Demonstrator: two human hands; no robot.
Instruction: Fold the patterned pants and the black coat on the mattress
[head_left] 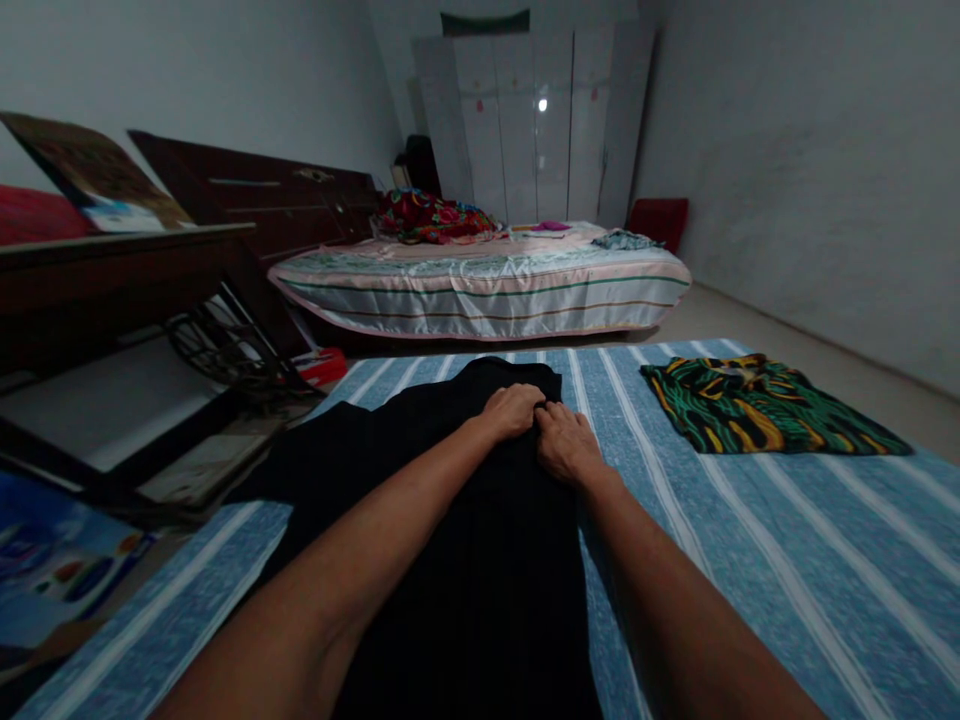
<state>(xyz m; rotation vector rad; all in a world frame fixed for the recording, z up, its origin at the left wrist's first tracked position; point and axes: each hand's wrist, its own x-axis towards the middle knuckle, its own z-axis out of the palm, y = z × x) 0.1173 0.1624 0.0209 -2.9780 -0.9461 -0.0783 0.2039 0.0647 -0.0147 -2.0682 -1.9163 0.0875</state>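
Note:
A black short-sleeved shirt [472,560] lies spread on a blue-and-white striped bedsheet [660,510], one sleeve reaching out to the left. Near its far right edge, my left hand [514,410] is closed with the fingers curled into the cloth. Right beside it, my right hand [568,440] also pinches the shirt at that edge, its fingers bent. The two hands nearly touch. Off to the right on the same sheet rests a folded green, black and yellow patterned garment [757,405], apart from both hands.
Beyond the sheet stands another bed [480,295] with a bunched red floral blanket [435,215]. A dark table [127,240] is at the left, with a blue printed box [60,560] below it. A pale wardrobe [517,130] lines the far wall; a red object [658,222] sits near it.

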